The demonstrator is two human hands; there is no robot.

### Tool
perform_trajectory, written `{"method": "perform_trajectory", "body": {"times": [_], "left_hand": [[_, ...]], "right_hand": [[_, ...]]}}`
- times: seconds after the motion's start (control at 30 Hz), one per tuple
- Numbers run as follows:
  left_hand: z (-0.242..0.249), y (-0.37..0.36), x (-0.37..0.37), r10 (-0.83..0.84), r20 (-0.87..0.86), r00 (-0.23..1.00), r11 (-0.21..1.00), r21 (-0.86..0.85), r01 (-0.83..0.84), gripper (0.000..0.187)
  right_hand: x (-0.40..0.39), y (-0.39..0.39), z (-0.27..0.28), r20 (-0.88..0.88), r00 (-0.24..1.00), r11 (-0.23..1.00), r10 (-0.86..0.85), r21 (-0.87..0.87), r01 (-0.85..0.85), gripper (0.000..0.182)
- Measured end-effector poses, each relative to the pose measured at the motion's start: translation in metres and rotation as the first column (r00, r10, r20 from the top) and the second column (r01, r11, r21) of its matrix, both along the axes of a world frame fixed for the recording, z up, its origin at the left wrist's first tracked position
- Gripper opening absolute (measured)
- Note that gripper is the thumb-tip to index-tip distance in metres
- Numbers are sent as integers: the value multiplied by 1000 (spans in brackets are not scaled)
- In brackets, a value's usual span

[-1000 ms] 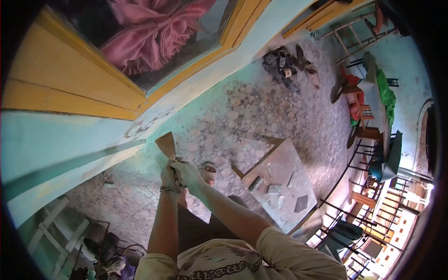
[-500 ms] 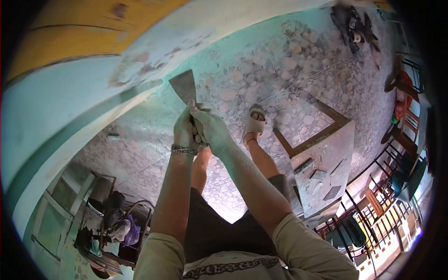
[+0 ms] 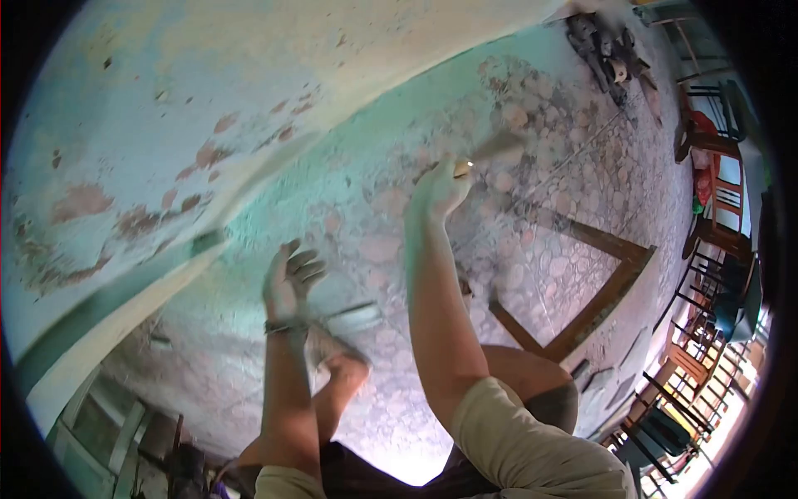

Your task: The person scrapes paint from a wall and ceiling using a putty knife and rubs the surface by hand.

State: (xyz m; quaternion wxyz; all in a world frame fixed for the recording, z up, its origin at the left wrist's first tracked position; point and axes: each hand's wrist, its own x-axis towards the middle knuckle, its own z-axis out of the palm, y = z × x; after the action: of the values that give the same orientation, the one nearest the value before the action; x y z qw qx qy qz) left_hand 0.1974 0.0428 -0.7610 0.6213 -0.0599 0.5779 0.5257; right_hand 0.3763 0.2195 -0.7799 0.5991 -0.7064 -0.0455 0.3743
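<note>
My right hand (image 3: 440,190) is closed around the handle of a putty knife, out over the patterned floor. The putty knife's blade (image 3: 499,146) points to the right and is smeared by motion. Lower and to the left, my left hand (image 3: 291,279) holds nothing, its fingers apart and slightly curled, with a bracelet (image 3: 287,325) at the wrist. The left hand is nearest to the foot of the wall (image 3: 158,158), whose paint is flaked in reddish patches.
A low table with a brown wooden frame (image 3: 611,291) stands to the right, flat pieces lying on its top. Several chairs (image 3: 725,195) line the far right. Dark items (image 3: 611,54) lie heaped at the top right. Furniture (image 3: 158,437) stands at the lower left.
My hands have come apart. The right one has swung up and right with the putty knife; the left has let go and moved down and left. My view has shifted toward the wall, and my knees are bent.
</note>
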Motion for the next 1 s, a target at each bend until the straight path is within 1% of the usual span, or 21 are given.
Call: {"method": "perform_trajectory", "body": {"times": [0.03,0.07,0.1,0.13,0.17,0.2,0.23,0.27,0.3,0.37,0.4,0.43,0.5,0.53,0.57,0.6,0.63,0.7,0.8,0.87,1.0], "left_hand": [[-6,5,-8,69,-22,997,997,-30,-70,42],[-11,9,-17,63,-77,995,998,-24,-65,41],[-18,15,-24,62,-136,989,998,-18,-65,41],[-27,25,-28,88,-142,986,996,2,-89,40],[-36,34,-32,118,-151,981,993,19,-117,39],[-43,40,-37,140,-161,977,990,28,-137,39],[-56,51,-41,177,-103,979,983,57,-172,38],[-75,62,-40,216,-35,976,974,72,-213,37],[-90,67,-36,258,39,965,963,74,-260,36],[-101,90,-34,214,28,976,977,-4,-214,34],[-96,98,-36,186,22,982,982,-35,-186,33],[-80,100,-37,147,-12,989,989,13,-147,32],[-47,98,-39,89,-80,993,993,81,-82,32],[-45,95,-46,51,-81,995,982,184,-36,34],[-34,96,-44,36,-115,993,976,216,-10,34],[-19,95,-42,17,-149,989,970,242,20,35],[-8,95,-39,-5,-186,983,964,262,55,35],[-9,94,-35,-6,-182,983,957,285,59,36],[-10,93,-30,20,-145,989,966,259,19,34],[-5,95,-22,28,-128,991,970,242,4,33],[13,111,-17,-8,-164,986,925,374,70,33]], "right_hand": [[6,26,-24,88,994,997,-71,-28,74,20],[2,46,-49,152,988,995,37,-100,-22,20],[-7,67,-83,264,888,919,377,-227,-323,20],[-18,81,-110,381,686,784,620,-345,-516,21],[-32,82,-116,351,683,768,640,-315,-558,22],[-50,68,-91,196,846,864,497,-207,-460,27],[-70,55,-78,11,945,939,326,-122,-322,33],[-86,43,-77,33,959,945,282,-179,-272,34],[-100,27,-80,62,967,944,245,-243,-224,35],[-126,-3,-90,-20,963,941,267,-210,-265,33],[-136,-17,-88,37,957,935,288,-230,-272,31],[-140,-28,-88,98,946,928,308,-251,-276,28],[-132,-49,-110,-163,905,894,393,-161,-418,29],[-126,-59,-91,-155,898,887,411,-158,-433,32],[-115,-71,-63,-148,893,881,426,-158,-446,34],[-107,-75,-51,-142,888,875,437,-162,-456,37],[-106,-72,-55,-154,887,877,435,-151,-456,36],[-106,-74,-69,-188,887,880,422,-153,-451,35],[-105,-65,-74,-308,914,929,265,-173,-328,33],[-98,-57,-73,-298,920,948,256,-108,-298,30],[-74,-34,-56,-349,909,968,230,-11,-249,25]]}}
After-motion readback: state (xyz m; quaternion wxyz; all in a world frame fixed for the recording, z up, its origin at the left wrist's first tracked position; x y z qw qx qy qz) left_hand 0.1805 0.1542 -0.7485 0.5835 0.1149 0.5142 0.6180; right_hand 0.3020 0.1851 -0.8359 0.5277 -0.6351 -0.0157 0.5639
